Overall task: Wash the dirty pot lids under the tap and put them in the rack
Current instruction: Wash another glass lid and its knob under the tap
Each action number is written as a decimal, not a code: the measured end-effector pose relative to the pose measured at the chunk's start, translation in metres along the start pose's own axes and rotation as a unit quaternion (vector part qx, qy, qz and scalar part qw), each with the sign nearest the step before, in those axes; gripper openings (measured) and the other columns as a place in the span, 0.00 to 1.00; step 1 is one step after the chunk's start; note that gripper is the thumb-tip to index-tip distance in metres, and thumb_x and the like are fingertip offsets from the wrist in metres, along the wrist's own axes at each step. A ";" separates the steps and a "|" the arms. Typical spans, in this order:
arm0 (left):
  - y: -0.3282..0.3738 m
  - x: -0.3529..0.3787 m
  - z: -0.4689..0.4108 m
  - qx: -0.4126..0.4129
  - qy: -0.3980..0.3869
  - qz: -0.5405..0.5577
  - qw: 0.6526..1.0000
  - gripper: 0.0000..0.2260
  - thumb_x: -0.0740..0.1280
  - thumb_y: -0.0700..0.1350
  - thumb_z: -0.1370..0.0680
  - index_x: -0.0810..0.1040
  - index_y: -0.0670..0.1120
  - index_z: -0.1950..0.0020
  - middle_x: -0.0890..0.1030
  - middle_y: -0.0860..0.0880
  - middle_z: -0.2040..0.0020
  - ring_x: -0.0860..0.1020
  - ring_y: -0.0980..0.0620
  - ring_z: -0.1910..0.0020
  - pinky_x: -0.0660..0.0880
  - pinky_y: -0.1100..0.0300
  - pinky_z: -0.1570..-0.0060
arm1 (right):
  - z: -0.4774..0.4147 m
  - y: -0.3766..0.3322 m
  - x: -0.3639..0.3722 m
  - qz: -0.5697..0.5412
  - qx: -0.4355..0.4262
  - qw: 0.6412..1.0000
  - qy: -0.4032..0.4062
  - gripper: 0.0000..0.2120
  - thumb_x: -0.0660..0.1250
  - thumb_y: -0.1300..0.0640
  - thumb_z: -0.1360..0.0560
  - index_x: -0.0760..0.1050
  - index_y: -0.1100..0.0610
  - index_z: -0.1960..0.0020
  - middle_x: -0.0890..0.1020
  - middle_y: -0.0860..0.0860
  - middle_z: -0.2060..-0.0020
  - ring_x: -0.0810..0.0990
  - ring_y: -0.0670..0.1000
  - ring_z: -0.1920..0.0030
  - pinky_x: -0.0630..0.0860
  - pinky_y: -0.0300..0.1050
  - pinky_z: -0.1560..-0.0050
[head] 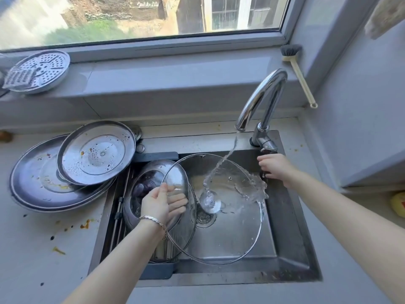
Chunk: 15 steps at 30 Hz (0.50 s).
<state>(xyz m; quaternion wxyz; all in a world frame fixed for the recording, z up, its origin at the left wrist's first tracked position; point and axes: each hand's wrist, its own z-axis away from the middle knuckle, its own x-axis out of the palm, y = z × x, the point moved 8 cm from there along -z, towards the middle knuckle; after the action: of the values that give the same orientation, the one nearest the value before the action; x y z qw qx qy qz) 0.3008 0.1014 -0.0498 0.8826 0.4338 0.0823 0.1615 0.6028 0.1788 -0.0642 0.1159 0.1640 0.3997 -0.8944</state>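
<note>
A large glass pot lid (230,235) with a metal rim is held tilted over the sink (291,249). My left hand (163,204) grips its left rim, thumb on top and fingers seen through the glass. Water from the chrome tap (262,99) pours onto the lid and splashes to the right. My right hand (277,168) is at the tap lever (266,147), fingers curled around it. A steel lid (144,185) lies in the rack (120,218) at the sink's left. Two dirty steel lids (96,153) are stacked on the counter at left.
A perforated steamer plate (38,71) lies on the window sill at left. A dish brush (300,73) leans in the right corner. Food stains mark the counter (43,249) at left. A yellow object (397,204) sits at the right edge.
</note>
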 end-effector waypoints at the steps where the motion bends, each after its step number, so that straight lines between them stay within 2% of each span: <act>1: 0.003 0.002 0.002 0.004 0.004 -0.006 1.000 0.13 0.54 0.45 0.18 0.72 0.41 0.57 0.78 0.37 0.62 0.81 0.52 0.77 0.78 0.60 0.76 | 0.010 -0.003 0.005 0.081 -0.031 0.996 -0.012 0.14 0.60 0.64 0.24 0.76 0.62 0.39 0.79 0.58 0.43 0.76 0.56 0.43 0.72 0.50 0.38; 4: 0.014 0.012 0.008 0.014 0.009 -0.045 0.999 0.12 0.56 0.41 0.19 0.69 0.41 0.62 0.75 0.41 0.68 0.76 0.49 0.80 0.73 0.63 0.82 | 0.050 -0.014 0.030 0.217 -0.111 0.967 -0.079 0.14 0.60 0.58 0.24 0.78 0.57 0.41 0.80 0.51 0.43 0.77 0.49 0.44 0.70 0.40 0.45; 6: 0.019 0.028 0.012 0.006 -0.017 -0.064 0.998 0.11 0.55 0.36 0.21 0.64 0.43 0.64 0.68 0.47 0.70 0.68 0.53 0.77 0.67 0.66 0.83 | 0.079 -0.021 0.045 0.242 -0.146 0.951 -0.124 0.12 0.60 0.51 0.24 0.79 0.52 0.46 0.82 0.46 0.51 0.79 0.45 0.51 0.72 0.41 0.49; 7: 0.022 0.035 0.014 0.007 -0.029 -0.079 0.996 0.10 0.55 0.35 0.22 0.63 0.44 0.63 0.66 0.47 0.70 0.67 0.53 0.74 0.68 0.64 0.80 | 0.093 -0.023 0.053 0.252 -0.158 0.944 -0.145 0.12 0.60 0.48 0.24 0.79 0.50 0.47 0.81 0.44 0.53 0.78 0.42 0.54 0.72 0.40 0.51; 8: 0.024 0.041 0.014 0.009 -0.033 -0.099 0.995 0.09 0.55 0.34 0.23 0.64 0.43 0.62 0.68 0.46 0.70 0.70 0.50 0.72 0.73 0.58 0.74 | 0.107 -0.026 0.059 0.263 -0.172 0.935 -0.165 0.16 0.60 0.43 0.24 0.78 0.50 0.44 0.81 0.43 0.52 0.78 0.42 0.53 0.72 0.39 0.50; 9: 0.027 0.047 0.016 0.017 -0.032 -0.128 0.991 0.07 0.57 0.34 0.24 0.65 0.42 0.62 0.71 0.43 0.71 0.74 0.46 0.70 0.78 0.50 0.66 | 0.119 -0.028 0.066 0.270 -0.183 0.927 -0.183 0.21 0.60 0.40 0.26 0.76 0.50 0.39 0.80 0.44 0.47 0.78 0.42 0.49 0.73 0.39 0.47; 11: 0.033 0.058 0.024 0.025 -0.035 -0.182 0.982 0.05 0.60 0.38 0.30 0.66 0.40 0.66 0.76 0.41 0.72 0.80 0.39 0.64 0.78 0.39 0.53 | 0.138 -0.028 0.077 0.283 -0.194 0.915 -0.210 0.29 0.62 0.35 0.28 0.70 0.50 0.34 0.78 0.46 0.41 0.77 0.45 0.43 0.73 0.42 0.41; 13: 0.036 0.070 0.029 0.019 -0.046 -0.206 0.977 0.04 0.59 0.41 0.37 0.67 0.41 0.66 0.76 0.39 0.66 0.81 0.34 0.57 0.77 0.38 0.52 | 0.148 -0.029 0.082 0.331 -0.220 0.900 -0.180 0.27 0.64 0.37 0.28 0.68 0.48 0.34 0.79 0.48 0.43 0.78 0.49 0.43 0.74 0.45 0.43; 15: 0.037 0.081 0.037 0.001 -0.059 -0.198 0.979 0.07 0.60 0.39 0.34 0.69 0.37 0.59 0.76 0.38 0.61 0.81 0.36 0.59 0.79 0.40 0.53 | 0.151 -0.035 0.079 0.390 -0.273 0.875 -0.092 0.18 0.62 0.46 0.24 0.69 0.51 0.37 0.81 0.53 0.46 0.78 0.56 0.46 0.75 0.48 0.49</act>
<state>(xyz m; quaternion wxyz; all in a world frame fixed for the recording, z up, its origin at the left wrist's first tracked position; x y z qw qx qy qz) 0.3787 0.1240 0.0015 0.9001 0.4183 0.1146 -0.0418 0.4877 0.0824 0.0235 0.5315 0.1851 0.5193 -0.6431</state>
